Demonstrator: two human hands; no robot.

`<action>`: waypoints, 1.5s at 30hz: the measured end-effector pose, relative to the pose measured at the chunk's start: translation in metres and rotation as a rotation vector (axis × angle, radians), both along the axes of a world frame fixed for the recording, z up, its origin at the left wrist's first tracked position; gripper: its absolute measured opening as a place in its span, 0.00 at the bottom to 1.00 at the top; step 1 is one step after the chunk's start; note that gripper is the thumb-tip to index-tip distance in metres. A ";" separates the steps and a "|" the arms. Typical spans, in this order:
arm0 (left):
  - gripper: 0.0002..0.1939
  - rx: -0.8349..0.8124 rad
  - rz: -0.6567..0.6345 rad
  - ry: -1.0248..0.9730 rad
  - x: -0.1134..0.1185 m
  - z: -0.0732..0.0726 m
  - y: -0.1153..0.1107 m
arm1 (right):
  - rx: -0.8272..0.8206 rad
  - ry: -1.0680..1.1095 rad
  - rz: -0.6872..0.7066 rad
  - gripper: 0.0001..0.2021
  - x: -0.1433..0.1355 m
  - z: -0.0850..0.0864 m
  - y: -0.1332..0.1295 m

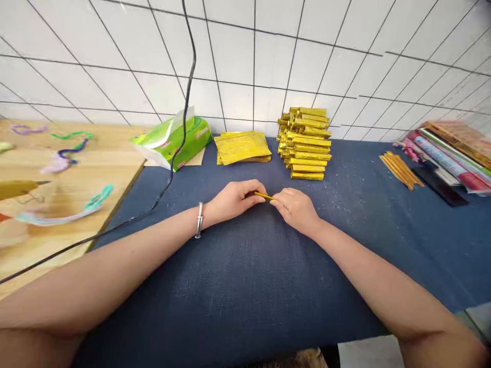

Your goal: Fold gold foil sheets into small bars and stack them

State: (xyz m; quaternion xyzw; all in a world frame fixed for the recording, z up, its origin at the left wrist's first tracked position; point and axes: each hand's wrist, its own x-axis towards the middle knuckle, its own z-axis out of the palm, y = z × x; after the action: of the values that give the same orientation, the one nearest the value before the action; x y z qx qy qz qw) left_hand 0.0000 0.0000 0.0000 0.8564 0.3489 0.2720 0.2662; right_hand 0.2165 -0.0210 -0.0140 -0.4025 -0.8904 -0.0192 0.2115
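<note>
A thin gold paper roll is held between both hands, just above the dark blue cloth. Its left end is pinched by the thumb and fingers of my left hand, which wears a silver bangle at the wrist. My right hand closes on the other end, with most of its fingertips hidden. Behind the hands lies a flat pile of gold paper sheets. To its right stands a tall stack of rolled gold paper tubes.
A green tissue pack stands at the back left. A black cable hangs down and crosses the blue cloth. Craft pieces lie on the wooden board. Flat gold strips and wrapped rolls are at right. A tiled wall closes the back.
</note>
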 end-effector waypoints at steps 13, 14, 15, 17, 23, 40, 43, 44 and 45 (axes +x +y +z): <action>0.14 0.181 0.014 0.216 0.002 -0.001 -0.005 | 0.004 -0.087 -0.003 0.20 -0.007 0.001 -0.003; 0.14 0.165 0.015 0.201 0.001 -0.001 -0.004 | -0.005 -0.079 -0.009 0.20 -0.007 0.002 -0.002; 0.14 0.147 0.021 0.185 0.000 0.000 -0.003 | -0.014 -0.071 -0.016 0.20 -0.007 0.002 -0.002; 0.14 0.111 0.042 0.160 -0.002 0.000 0.000 | -0.034 -0.065 -0.038 0.19 -0.006 0.003 -0.001; 0.15 -0.063 -0.055 0.105 -0.011 0.001 0.010 | -0.103 -0.105 -0.078 0.19 -0.004 0.006 -0.001; 0.15 0.059 -0.041 0.163 -0.023 -0.001 0.023 | -0.208 -0.088 -0.102 0.15 -0.002 0.007 0.000; 0.16 0.076 -0.017 0.159 -0.025 -0.003 0.023 | -0.161 -0.052 -0.068 0.15 -0.001 0.004 0.001; 0.17 0.067 -0.014 0.150 -0.025 -0.003 0.023 | -0.139 -0.051 -0.064 0.15 -0.001 0.004 0.001; 0.17 0.059 -0.011 0.137 -0.026 -0.004 0.023 | -0.116 -0.057 -0.063 0.15 -0.001 0.003 0.001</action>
State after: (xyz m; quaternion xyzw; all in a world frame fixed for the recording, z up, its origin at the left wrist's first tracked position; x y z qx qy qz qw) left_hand -0.0255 0.0235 -0.0037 0.8824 0.3535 0.2213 0.2178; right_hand 0.2155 -0.0199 -0.0110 -0.4411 -0.8826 0.0145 0.1618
